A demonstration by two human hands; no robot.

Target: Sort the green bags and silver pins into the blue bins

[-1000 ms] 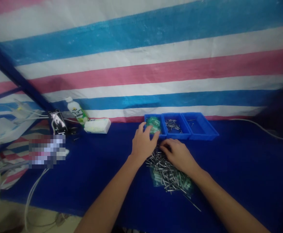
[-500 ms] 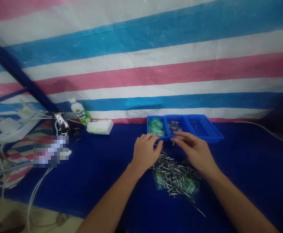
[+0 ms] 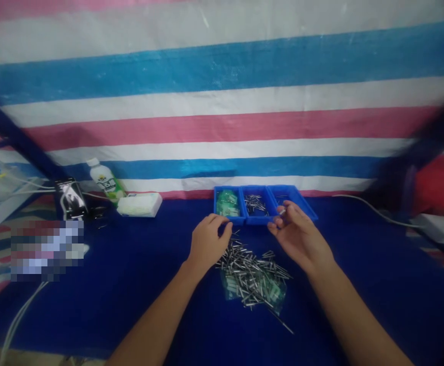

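Note:
A pile of thin metal rivets (image 3: 250,274) lies over green plastic packets (image 3: 277,291) on the blue table. My left hand (image 3: 209,243) rests at the pile's upper left edge, fingers curled, and what its fingertips hold is hidden. Beside the right bin, my right hand (image 3: 301,235) is turned partly palm up, with a small metal piece (image 3: 282,211) between thumb and fingers. Three blue bins stand in a row: the left bin (image 3: 237,220) holds green packets, the middle bin (image 3: 258,220) holds rivets, and the right bin (image 3: 308,207) holds a few.
At the left are a white bottle with a green label (image 3: 107,182), a white tissue pack (image 3: 140,205), a black device (image 3: 71,198) and white cables (image 3: 25,307). A striped sheet (image 3: 214,127) hangs behind. A red object (image 3: 441,185) is at the far right.
The camera view has turned right. My right hand has turned palm up and moved from the middle bin to the right bin. My left hand stays by the pile.

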